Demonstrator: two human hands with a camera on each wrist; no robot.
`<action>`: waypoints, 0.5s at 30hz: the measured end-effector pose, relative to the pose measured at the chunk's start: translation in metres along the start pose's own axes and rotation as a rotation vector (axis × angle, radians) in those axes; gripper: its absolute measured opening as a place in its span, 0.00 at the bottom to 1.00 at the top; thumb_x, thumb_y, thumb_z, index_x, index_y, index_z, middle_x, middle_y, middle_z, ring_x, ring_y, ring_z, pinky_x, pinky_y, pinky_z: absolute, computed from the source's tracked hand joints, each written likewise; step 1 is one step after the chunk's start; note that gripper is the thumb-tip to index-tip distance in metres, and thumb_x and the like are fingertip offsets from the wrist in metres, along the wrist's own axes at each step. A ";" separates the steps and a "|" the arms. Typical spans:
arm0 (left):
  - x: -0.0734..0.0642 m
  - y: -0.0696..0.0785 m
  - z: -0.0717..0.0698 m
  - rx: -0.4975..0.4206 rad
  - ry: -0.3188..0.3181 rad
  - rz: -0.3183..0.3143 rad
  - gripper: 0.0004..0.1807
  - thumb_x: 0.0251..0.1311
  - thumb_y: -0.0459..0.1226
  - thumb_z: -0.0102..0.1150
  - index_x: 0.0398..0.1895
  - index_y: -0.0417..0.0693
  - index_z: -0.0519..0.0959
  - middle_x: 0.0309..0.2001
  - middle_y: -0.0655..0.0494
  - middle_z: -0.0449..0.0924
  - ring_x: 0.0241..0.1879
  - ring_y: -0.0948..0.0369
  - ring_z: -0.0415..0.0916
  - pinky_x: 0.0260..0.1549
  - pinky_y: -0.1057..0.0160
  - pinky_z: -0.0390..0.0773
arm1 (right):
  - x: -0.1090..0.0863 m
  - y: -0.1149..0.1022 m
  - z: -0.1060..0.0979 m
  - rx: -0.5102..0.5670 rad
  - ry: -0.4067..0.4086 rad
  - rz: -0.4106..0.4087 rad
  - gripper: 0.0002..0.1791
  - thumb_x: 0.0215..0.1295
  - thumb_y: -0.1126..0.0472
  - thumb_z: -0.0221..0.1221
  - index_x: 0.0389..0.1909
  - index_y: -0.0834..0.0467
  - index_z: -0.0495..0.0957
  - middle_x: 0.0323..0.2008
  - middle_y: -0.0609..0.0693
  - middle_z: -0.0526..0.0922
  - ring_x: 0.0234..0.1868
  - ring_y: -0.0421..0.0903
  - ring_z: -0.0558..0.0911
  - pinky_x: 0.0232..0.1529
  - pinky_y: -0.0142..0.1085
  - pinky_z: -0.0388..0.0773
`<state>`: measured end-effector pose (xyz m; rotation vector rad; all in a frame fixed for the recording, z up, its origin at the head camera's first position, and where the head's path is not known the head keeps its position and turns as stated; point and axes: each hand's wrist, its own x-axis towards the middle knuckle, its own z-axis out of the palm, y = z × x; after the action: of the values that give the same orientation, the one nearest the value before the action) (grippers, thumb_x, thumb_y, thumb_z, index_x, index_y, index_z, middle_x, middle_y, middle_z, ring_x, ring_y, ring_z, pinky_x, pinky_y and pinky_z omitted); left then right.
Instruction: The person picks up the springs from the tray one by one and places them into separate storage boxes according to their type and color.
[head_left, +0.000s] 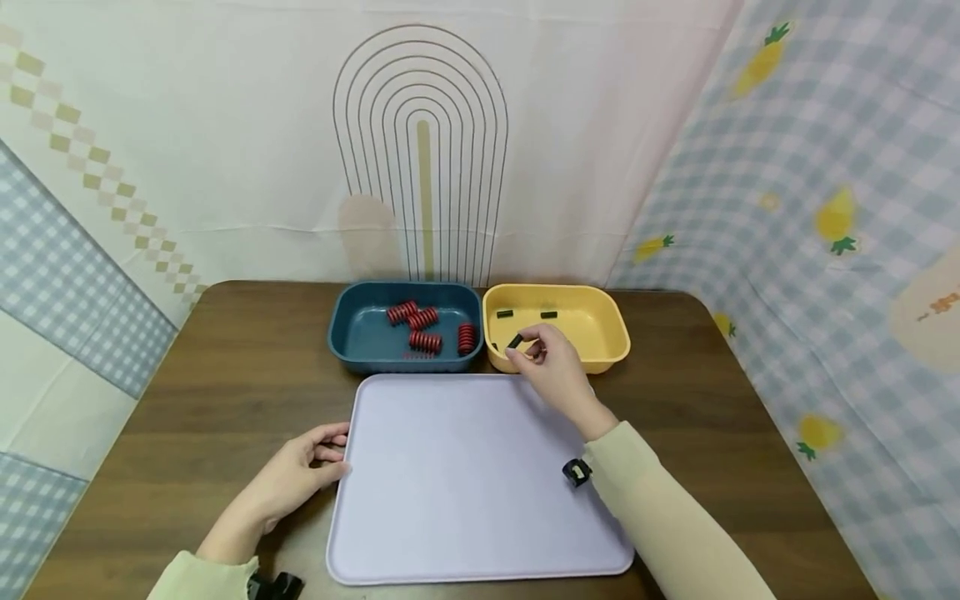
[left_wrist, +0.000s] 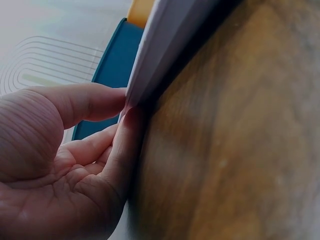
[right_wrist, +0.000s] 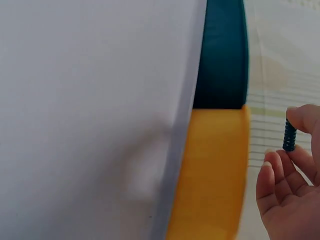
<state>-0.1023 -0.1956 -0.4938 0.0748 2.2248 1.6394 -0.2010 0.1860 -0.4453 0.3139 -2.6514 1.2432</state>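
Observation:
My right hand [head_left: 557, 367] pinches a small dark green coil spring [right_wrist: 289, 136] between thumb and fingertips, above the front of the yellow bin [head_left: 617, 343]. A few more dark springs [head_left: 549, 315] lie in that bin. At the left edge of the pale lavender tray [head_left: 480, 479], my left hand [head_left: 288, 479] grips the rim; the left wrist view shows the thumb on one side of the rim and a finger on the other. The teal bin [head_left: 339, 337] beside the yellow one holds several larger red springs [head_left: 425, 342].
The tray lies flat on a brown wooden table [head_left: 202, 400], directly in front of both bins. Behind the table hangs a white patterned cloth [head_left: 247, 150], with blue checked cloth [head_left: 825, 333] on the right.

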 end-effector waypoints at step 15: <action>0.002 -0.003 0.000 -0.004 0.010 0.006 0.33 0.58 0.30 0.65 0.67 0.38 0.66 0.55 0.45 0.71 0.48 0.54 0.74 0.40 0.66 0.78 | 0.046 0.011 0.012 -0.198 -0.083 0.282 0.21 0.64 0.50 0.62 0.50 0.60 0.76 0.47 0.54 0.78 0.44 0.50 0.77 0.46 0.45 0.74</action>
<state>-0.1032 -0.1960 -0.4973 0.0730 2.2311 1.6507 -0.2492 0.1785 -0.4484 -0.0416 -2.9397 1.0432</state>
